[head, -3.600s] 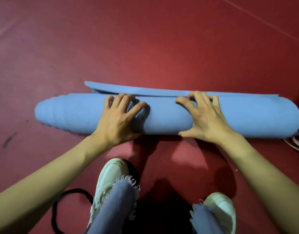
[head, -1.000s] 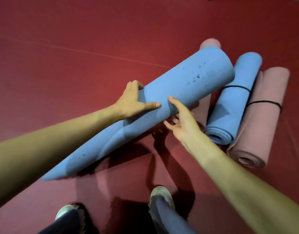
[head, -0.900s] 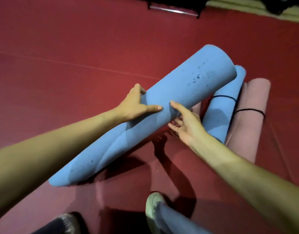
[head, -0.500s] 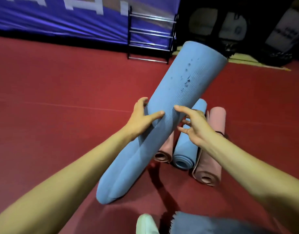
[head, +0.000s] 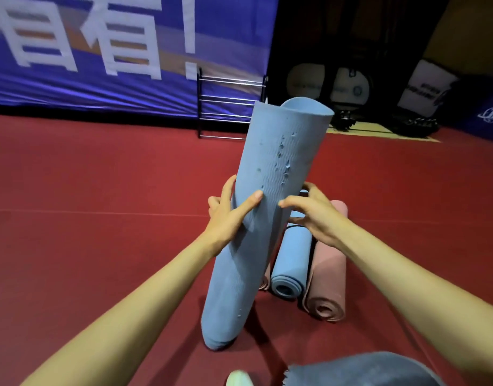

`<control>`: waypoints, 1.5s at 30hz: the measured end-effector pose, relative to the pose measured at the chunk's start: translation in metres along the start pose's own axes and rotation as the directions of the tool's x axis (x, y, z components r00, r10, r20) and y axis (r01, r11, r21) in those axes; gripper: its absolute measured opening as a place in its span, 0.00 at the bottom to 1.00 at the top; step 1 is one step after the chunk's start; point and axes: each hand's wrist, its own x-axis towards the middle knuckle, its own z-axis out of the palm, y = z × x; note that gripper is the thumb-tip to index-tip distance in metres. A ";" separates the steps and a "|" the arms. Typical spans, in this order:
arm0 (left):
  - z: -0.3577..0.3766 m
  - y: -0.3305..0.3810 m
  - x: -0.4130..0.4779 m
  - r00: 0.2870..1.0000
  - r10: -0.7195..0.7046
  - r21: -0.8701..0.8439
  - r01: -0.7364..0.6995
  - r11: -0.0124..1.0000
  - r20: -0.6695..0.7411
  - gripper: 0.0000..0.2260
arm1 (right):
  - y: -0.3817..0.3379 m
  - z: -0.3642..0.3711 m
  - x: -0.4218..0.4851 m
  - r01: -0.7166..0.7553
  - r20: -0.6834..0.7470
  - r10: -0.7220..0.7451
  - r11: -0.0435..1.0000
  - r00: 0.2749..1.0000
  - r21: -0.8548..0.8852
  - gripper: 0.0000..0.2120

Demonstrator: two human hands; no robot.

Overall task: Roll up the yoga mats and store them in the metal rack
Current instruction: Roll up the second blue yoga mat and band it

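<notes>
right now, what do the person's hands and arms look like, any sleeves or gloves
Both are bare: the left hand and right hand wear no gloves, visible rings or wristwatch, and no sleeve shows up to the frame edge.

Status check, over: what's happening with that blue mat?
Left hand and right hand grip blue mat. Near upright, lower end on floor. Other mats beside; metal rack beyond.

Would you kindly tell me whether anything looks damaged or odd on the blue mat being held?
Yes. The held blue mat, gripped by the left hand and right hand, has small gouges scattered just above the hands, and its lower end tapers unevenly.
</notes>
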 end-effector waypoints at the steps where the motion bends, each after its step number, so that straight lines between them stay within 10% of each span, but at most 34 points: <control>1: -0.002 0.002 -0.003 1.000 0.010 0.001 -0.010 1.000 -0.009 0.36 | -0.004 0.001 0.000 0.007 0.013 -0.007 1.000 1.000 -0.011 0.24; 19: -0.036 0.109 0.002 0.948 0.238 -0.262 -0.290 0.920 -0.213 0.29 | -0.100 0.026 -0.012 0.354 0.181 -0.324 0.920 0.929 -0.168 0.33; 24: -0.041 0.121 0.014 0.937 0.194 -0.191 -0.256 0.948 -0.291 0.37 | -0.112 0.031 0.007 0.420 0.086 -0.412 0.869 0.907 -0.262 0.24; 31: -0.055 0.142 0.030 0.930 0.245 0.030 -0.246 0.969 -0.274 0.10 | -0.131 0.027 0.026 0.453 0.073 -0.492 0.718 0.867 -0.528 0.21; 45: -0.035 0.112 0.023 0.907 0.369 0.200 -0.331 0.922 -0.204 0.17 | -0.102 0.035 0.022 0.500 0.242 -0.455 0.622 0.857 -0.603 0.21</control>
